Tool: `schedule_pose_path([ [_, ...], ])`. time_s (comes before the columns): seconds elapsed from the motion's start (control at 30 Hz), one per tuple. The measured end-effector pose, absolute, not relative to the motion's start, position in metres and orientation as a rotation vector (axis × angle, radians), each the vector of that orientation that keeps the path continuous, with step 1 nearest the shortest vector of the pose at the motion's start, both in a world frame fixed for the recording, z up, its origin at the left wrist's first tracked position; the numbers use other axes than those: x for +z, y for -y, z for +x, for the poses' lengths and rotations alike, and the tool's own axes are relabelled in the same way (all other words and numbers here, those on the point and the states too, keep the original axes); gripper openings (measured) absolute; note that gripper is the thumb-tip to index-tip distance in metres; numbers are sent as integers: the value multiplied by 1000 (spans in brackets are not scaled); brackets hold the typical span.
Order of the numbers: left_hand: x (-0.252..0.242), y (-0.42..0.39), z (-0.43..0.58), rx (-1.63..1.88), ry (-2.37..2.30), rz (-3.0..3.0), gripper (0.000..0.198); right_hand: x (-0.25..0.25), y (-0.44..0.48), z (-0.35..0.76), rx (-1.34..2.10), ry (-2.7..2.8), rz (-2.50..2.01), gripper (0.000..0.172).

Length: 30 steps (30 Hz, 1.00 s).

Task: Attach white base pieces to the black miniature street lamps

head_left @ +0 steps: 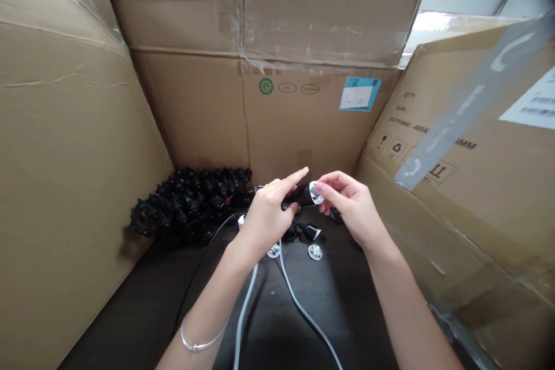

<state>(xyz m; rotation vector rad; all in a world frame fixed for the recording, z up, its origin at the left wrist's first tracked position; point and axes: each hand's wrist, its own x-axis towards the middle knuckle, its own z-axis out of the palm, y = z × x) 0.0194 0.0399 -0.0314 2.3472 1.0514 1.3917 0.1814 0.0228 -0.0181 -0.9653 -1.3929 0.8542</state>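
Observation:
My right hand (347, 199) pinches a small white round board (315, 192) between thumb and fingers, with little parts on its face. Beside it, to the left, my left hand (271, 208) has its index finger stretched out and its thumb apart. Something black lies behind that hand, and I cannot tell whether the fingers touch it. A second white round board (315, 252) rests on the dark table below the hands. Another round board (274, 251) shows partly behind my left wrist. Close under the fingers is a black cable connector (311, 232).
A heap of black spiky pieces (186, 202) lies at the back left. White cables (299, 306) run across the dark table (347, 312) to the front edge. Cardboard boxes stand at the left (65, 156), back (295, 127) and right (468, 196).

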Motion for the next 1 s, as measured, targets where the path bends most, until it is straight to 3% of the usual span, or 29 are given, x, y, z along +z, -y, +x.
schedule_pose_path([
  [0.27,-29,-35,26,1567,-1053,2236,31,-23,-23,169,1017,1225,-818,24],
  [0.5,-37,-37,29,2086,-1299,2552,30,-27,-20,155,1002,1239,-750,20],
  [0.83,-52,-35,43,1872,-989,2288,47,-19,-19,169,859,1350,-821,17],
  [1.0,-45,-30,45,1729,-816,1981,38,-21,-21,170,769,1390,-933,16],
])
